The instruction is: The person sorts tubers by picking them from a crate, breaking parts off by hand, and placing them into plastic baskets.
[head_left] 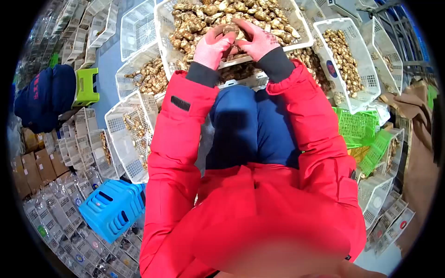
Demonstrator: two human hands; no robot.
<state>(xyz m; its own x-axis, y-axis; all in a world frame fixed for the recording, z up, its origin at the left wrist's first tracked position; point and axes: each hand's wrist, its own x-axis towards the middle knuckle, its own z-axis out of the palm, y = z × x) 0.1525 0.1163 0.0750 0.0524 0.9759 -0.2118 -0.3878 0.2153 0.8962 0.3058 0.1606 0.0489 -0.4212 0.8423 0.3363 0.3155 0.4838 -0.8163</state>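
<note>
Bulb (231,30), brown and knobbly, sat gripped between the pink-gloved left hand (212,48) and right hand (259,42), both curled around it. Just beyond them lay a heap of bulbs (197,23) in a white crate (164,37); right of the right hand stood a second crate (360,104).

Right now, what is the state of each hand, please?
Left hand: partly closed, apparently holding a brown bulb-like piece.
Right hand: curled, fingers at the same piece; whether it grips cannot be told.

Bulbs (215,19) in the front crate (299,45)
</note>
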